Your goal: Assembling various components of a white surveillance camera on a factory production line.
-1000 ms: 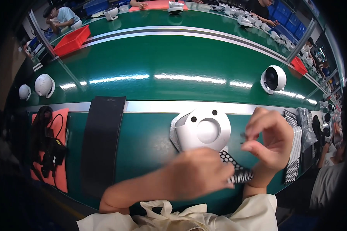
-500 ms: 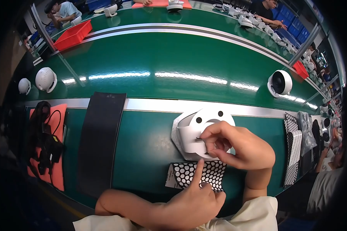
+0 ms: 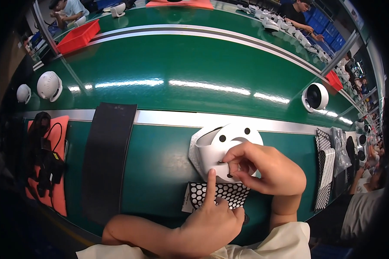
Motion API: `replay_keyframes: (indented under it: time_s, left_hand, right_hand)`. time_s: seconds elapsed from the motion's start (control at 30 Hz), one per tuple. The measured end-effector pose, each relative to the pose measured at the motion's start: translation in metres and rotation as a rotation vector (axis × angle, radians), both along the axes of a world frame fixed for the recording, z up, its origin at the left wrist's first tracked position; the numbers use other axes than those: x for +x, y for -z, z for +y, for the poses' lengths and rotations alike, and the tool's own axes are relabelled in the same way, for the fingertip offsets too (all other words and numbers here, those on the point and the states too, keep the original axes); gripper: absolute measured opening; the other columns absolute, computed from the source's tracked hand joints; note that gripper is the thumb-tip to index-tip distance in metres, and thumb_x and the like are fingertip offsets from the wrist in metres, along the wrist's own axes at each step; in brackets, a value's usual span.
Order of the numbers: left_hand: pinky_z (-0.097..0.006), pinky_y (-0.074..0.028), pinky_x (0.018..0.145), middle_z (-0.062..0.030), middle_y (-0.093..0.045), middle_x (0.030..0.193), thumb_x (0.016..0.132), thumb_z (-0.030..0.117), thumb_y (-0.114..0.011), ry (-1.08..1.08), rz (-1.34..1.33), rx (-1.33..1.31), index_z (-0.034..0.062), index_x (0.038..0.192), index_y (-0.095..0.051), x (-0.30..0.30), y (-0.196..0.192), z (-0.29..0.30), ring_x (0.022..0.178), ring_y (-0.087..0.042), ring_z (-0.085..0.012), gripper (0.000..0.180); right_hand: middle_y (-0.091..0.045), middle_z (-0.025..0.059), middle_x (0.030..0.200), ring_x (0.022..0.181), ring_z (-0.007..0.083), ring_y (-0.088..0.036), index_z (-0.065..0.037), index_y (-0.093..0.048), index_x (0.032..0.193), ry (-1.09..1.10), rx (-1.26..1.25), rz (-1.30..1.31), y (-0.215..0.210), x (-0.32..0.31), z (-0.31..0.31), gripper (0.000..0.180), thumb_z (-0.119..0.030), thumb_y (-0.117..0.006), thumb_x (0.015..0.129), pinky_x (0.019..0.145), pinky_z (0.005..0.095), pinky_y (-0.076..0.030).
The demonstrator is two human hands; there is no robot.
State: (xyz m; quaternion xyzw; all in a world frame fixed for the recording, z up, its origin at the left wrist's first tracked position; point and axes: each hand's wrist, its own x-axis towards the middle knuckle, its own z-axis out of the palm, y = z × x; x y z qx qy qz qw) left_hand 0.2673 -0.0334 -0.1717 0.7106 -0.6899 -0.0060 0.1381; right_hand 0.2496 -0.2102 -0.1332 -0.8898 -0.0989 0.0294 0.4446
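A white rounded plastic housing [image 3: 207, 157] with black round pads on its pale underside lies in front of me. My right hand [image 3: 268, 168] is over its right side, thumb and index finger bent together near a dark spot; whatever they pinch is hidden. My left hand [image 3: 214, 224] has its index finger stretched out, its tip touching the housing's near edge, the other fingers loosely curled. Partly under the left hand lies a black sheet with white round dots [image 3: 229, 195].
Left of the housing is a long black sheet [image 3: 108, 159]; beyond it, black cables and adapters [image 3: 52, 168] rest on a pink foam mat [image 3: 61, 196]. Dotted sheets [image 3: 322, 172] lie at the right. White round devices [image 3: 49, 86] stand on the green belt. People work across it.
My left index fingertip has shifted left and up onto the housing's edge. My right hand keeps its pinch, a little lower. The whole view has shifted slightly.
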Motion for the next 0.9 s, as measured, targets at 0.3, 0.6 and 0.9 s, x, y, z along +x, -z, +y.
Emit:
replay_keyframes:
  time_s: [0.3,0.6,0.9]
  left_hand:
    - [-0.072,-0.016,0.094,-0.0041,-0.041,0.039,0.068,0.01,-0.056,0.016,0.027,-0.021,0.0052,0.061,-0.049,0.004,0.001,0.001,0.047,-0.051,-0.0208,0.011]
    - [-0.07,-0.018,0.094,-0.0037,-0.044,0.04,0.07,0.01,-0.055,0.002,0.029,-0.015,0.0051,0.063,-0.051,0.009,0.0,0.009,0.05,-0.053,-0.0206,0.009]
    - [-0.057,-0.019,0.102,-0.01,-0.052,0.051,0.075,0.011,-0.048,0.044,0.054,-0.055,0.0032,0.069,-0.056,0.013,-0.01,0.016,0.057,-0.059,-0.0231,0.013]
  right_hand:
    - [-0.056,0.004,0.07,0.064,0.0164,-0.057,-0.002,-0.051,0.09,0.081,-0.209,-0.147,0.002,-0.004,0.012,0.028,0.008,-0.063,0.067,0.054,0.0255,-0.046]
    - [-0.051,0.0093,0.074,0.067,0.0292,-0.054,-0.005,-0.048,0.092,0.184,-0.562,-0.314,0.006,-0.011,0.037,0.028,-0.005,-0.062,0.068,0.058,0.0361,-0.043]
    - [-0.055,0.0069,0.054,0.044,0.0202,-0.054,-0.005,-0.058,0.082,0.129,-0.257,-0.047,-0.015,-0.007,-0.022,0.008,-0.005,-0.062,0.075,0.043,0.0289,-0.039]
